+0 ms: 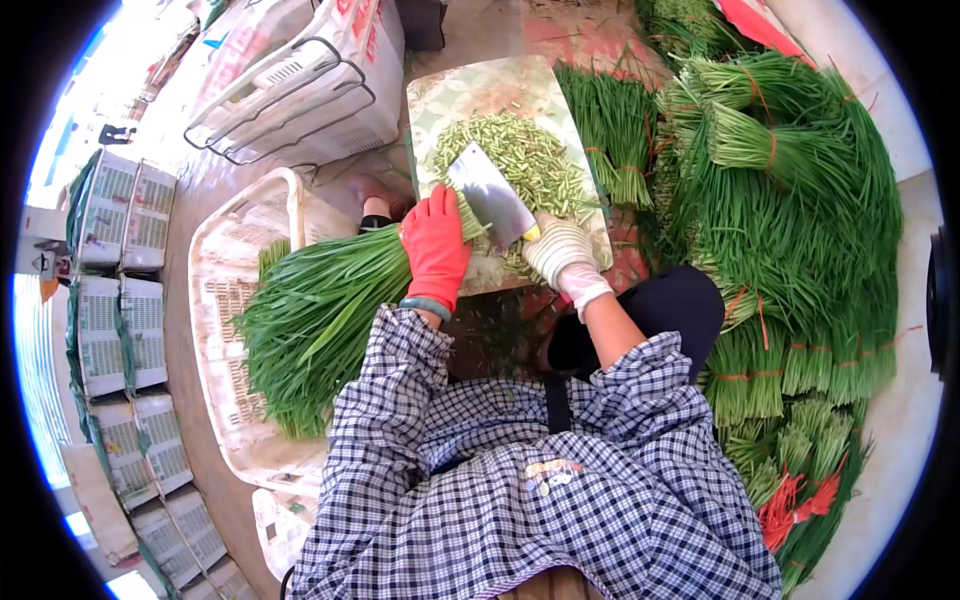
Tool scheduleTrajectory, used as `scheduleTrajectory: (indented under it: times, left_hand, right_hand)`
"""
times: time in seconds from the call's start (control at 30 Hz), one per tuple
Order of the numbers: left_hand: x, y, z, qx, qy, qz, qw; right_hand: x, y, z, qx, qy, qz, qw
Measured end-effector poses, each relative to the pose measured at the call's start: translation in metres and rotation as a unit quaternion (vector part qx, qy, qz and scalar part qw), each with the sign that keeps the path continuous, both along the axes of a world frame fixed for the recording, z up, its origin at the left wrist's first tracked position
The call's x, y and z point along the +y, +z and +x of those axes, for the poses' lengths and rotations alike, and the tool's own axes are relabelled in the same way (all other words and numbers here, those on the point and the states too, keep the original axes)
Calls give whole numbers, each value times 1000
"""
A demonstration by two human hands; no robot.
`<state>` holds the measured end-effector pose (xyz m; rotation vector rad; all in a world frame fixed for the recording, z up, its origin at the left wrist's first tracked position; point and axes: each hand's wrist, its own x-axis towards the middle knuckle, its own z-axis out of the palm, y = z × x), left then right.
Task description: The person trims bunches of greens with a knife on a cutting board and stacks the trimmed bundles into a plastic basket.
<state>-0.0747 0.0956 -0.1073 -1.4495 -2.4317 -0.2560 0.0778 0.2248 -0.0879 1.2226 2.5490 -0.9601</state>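
Apparently for a steady cut, the left hand (436, 245) clasps the leafy bundle (335, 290) near its stem ends, while just beside it the right hand (562, 250) grips the cleaver (489, 193) over the cutting board (435, 95).

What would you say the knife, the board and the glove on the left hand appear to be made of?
Knife: probably steel, with a flat, smooth blade catching bright light.
Board: hard to tell; its pale, patterned, stained face could be a laminate or tile.
Glove on the left hand: likely rubber, evenly red with a slight sheen and no visible knit.
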Motion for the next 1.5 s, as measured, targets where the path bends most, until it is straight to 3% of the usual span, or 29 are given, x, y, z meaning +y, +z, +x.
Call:
scheduleTrajectory:
  times: [0.1, 0.17, 0.23, 0.3, 0.37, 0.43, 0.63, 0.73, 0.9, 0.97, 1.03, 1.07, 1.1, 1.17, 1.2, 1.27, 1.3, 1.37, 1.4, 1.43, 1.5]
  left_hand:
    - [-8, 13, 18, 9, -3, -7, 1000]
    - [-9, 31, 11, -34, -36, -75, 996]
    - [-5, 61, -5, -168, -78, -238, 953]
    - [-7, 64, -12, -154, -100, -221, 958]
    - [-16, 46, -9, -37, -74, -169, 982]
    - [-19, 35, 0, -101, -68, -175, 977]
    - [-26, 21, 21, -42, -20, -111, 993]
    - [-24, 23, 20, -56, -26, -104, 993]
    - [-34, 37, 6, -132, -73, -80, 985]
    - [-43, 47, -5, -182, -105, -49, 977]
    - [-58, 57, -7, -159, -46, -141, 976]
    - [-62, 55, -7, -159, -35, -131, 978]
    - [-65, 55, -4, -157, -29, -127, 979]
    - [-69, 59, 11, -124, -75, -42, 989]
    - [-72, 64, 23, -146, -107, 17, 983]
    - [-82, 69, 49, -226, -169, 127, 951]
    - [-88, 55, 56, -281, -223, 145, 922]
    - [-96, 40, 79, -432, -192, 167, 865]
    - [-101, 27, 88, -572, -137, 182, 788]
    - [-107, 17, 97, -712, -58, 220, 664]
    - [-112, -8, 106, -813, 39, 341, 471]
  right_hand:
    - [-11, 22, 11, 73, -53, -52, 995]
    - [-27, 12, 27, 185, -67, -51, 979]
    - [-46, 21, 41, 219, -60, -22, 974]
    - [-61, 15, 46, 199, -42, -29, 979]
    - [-71, 14, 50, 162, -40, -66, 984]
    - [-80, 5, 55, 158, -45, -59, 985]
    - [-76, 16, 43, 11, 12, -117, 993]
    - [-68, 6, 16, 7, 5, -106, 994]
    - [-26, 9, -31, 59, 33, -51, 996]
    - [-7, -10, -32, 169, -15, -46, 984]
    - [19, -12, -35, 270, -113, -230, 928]
    - [38, -33, -44, 263, -122, -224, 930]
    - [49, -20, -46, 236, -148, -298, 913]
    - [64, -8, -54, 123, -41, -114, 985]
    - [62, 4, -54, 87, -42, -29, 995]
    - [43, 30, -55, 68, 11, 194, 979]
    - [29, 49, -64, 98, 73, 208, 971]
    - [-14, 79, -82, 120, 264, 289, 912]
    - [-35, 87, -92, 89, 337, 295, 889]
    - [-55, 92, -102, 61, 408, 304, 859]
    - [-75, 72, -122, 43, 481, 301, 822]
